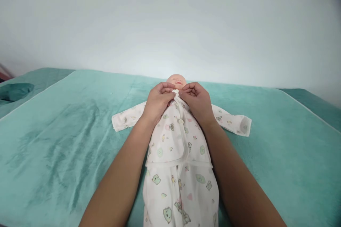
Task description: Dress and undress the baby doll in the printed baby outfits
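Observation:
A baby doll [177, 79] lies on its back, its head at the far end and its arms spread inside long sleeves. It wears a white baby jacket [170, 142] printed with small animals, over matching printed trousers [183, 195]. At the jacket's neckline, my left hand [160, 99] pinches the collar edge between thumb and fingers. Opposite it, my right hand [196, 99] pinches the other side of the same collar. The two sets of fingertips are close together just below the doll's chin. Whatever small fastening lies between the fingertips is too small to make out.
A green plush cover [66, 149] spreads under the doll, wrinkled on the left. Behind it rises a white wall [170, 28] with a dark band along the top. At the far left, the cover has a dark oval opening [16, 91].

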`<state>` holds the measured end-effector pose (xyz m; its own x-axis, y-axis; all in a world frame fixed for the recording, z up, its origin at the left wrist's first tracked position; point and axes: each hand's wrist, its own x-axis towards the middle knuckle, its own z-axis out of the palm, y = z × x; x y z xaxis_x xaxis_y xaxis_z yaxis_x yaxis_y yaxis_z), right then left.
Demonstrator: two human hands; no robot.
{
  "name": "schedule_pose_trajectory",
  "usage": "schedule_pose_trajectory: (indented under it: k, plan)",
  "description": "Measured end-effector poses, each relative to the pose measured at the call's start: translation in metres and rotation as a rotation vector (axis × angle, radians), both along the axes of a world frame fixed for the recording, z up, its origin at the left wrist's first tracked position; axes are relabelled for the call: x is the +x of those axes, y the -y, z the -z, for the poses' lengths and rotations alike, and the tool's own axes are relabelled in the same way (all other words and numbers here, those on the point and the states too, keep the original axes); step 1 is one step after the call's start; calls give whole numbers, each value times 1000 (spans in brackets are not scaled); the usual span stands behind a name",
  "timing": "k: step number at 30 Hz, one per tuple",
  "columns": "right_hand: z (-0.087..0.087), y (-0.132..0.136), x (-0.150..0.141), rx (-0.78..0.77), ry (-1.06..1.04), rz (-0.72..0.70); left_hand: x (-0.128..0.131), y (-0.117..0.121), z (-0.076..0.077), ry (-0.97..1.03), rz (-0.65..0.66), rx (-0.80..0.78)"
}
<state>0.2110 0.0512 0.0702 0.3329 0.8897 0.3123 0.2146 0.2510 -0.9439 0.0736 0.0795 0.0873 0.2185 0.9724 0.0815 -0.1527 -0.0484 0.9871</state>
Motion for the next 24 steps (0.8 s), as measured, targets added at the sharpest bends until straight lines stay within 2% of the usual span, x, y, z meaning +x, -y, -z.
schedule_pose_trajectory:
  k: [5, 8, 11, 14, 16, 19, 21, 24]
  plan:
    - [0, 0, 0, 6, -22, -48, 2, -1, 2, -116, -53, 130]
    - [0, 0, 0, -1, -8, -49, 3, -3, 5, -87, -47, 116]
    - [-6, 4, -1, 0, 55, 18, 2, -2, 5, -49, -61, 62]
    - [-21, 17, -2, 5, 222, 109, -8, 4, 1, -13, -67, 54]
    - [-32, 29, -4, -91, 378, 37, -18, 11, -4, -17, 5, 65]
    - [-39, 45, -4, -244, 512, -105, -32, 19, -13, -145, 169, 73]
    - [-36, 52, -3, -256, 499, -92, -38, 23, -17, -269, 236, 93]
    - [-25, 55, 2, -271, 396, -88, -38, 24, -18, -389, 265, 173]
